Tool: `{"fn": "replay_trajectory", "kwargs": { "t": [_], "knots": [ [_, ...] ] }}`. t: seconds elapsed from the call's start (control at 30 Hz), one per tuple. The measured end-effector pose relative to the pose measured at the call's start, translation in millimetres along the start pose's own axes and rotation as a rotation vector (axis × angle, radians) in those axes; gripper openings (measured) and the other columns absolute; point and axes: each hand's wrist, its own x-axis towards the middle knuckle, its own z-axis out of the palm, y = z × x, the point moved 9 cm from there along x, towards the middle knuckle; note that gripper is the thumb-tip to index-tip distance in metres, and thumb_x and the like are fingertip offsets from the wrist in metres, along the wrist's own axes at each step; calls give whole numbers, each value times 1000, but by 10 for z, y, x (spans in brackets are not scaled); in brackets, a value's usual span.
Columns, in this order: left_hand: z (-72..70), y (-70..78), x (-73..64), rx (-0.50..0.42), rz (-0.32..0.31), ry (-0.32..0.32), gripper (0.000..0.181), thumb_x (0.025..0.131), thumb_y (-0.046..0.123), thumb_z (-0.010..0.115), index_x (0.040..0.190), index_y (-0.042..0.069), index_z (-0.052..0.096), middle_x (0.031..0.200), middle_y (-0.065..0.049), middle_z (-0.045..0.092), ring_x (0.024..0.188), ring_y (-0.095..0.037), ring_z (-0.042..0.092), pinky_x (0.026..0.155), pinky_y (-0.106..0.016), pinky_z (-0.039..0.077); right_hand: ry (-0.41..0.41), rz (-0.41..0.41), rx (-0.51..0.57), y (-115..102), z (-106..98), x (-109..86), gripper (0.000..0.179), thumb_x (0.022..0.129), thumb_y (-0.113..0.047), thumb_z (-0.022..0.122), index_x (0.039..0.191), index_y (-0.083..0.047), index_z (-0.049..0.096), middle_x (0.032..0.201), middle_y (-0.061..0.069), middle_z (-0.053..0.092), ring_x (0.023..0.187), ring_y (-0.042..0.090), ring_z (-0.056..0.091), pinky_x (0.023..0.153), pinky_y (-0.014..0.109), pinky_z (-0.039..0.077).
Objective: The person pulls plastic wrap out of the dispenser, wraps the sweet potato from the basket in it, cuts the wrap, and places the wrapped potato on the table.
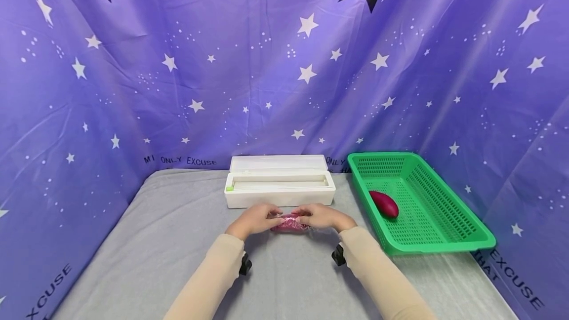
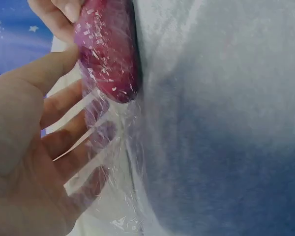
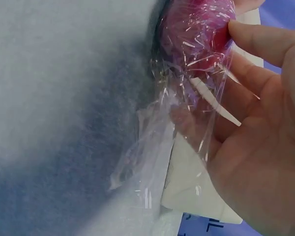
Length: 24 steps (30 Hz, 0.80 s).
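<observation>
A magenta, elongated vegetable point(image 1: 291, 223) lies on the grey cloth in crinkled clear plastic wrap point(image 3: 157, 142). From its left side my left hand point(image 1: 258, 220) holds it, thumb against the film and fingers spread behind. My right hand point(image 1: 326, 216) grips the other end, its thumb on the wrapped surface. In the left wrist view, loose film point(image 2: 123, 187) trails past the vegetable's rounded end, over the left fingers. More slack film hangs off the right end in the right wrist view. The vegetable's far side is hidden.
Just behind the hands stands a white plastic-wrap dispenser point(image 1: 280, 197), lid raised, with a green slider point(image 1: 229, 188) at its left. A green basket point(image 1: 444, 248) on the right contains another magenta vegetable point(image 1: 384, 204). A purple star-patterned curtain point(image 1: 266, 88) surrounds the grey-covered table point(image 1: 178, 221).
</observation>
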Motion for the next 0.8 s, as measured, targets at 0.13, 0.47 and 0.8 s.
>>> {"fn": "replay_trajectory", "kwargs": {
  "t": [0.13,0.47,0.8],
  "knots": [
    [-120,126,-60,105,25,99,26,93,28,72,114,13,73,116,-4,69,112,-27,61,97,-49,47,-26,-16,57,-12,19,20,26,101,-18,58,127,-17,58,124,13,65,115,31,62,94,50,50],
    [-50,301,-204,-32,62,139,8,88,13,73,96,11,75,83,7,66,76,-10,61,69,-26,51,-62,-30,62,-50,34,-1,23,101,-12,56,121,-23,57,104,4,67,87,20,63,77,41,52],
    [100,170,-250,-152,45,92,10,92,15,71,101,10,72,93,2,70,85,-14,66,77,-30,55,-82,-49,7,-90,91,-113,24,101,-24,58,126,-27,57,117,4,62,100,19,60,90,44,48]
  ]
}}
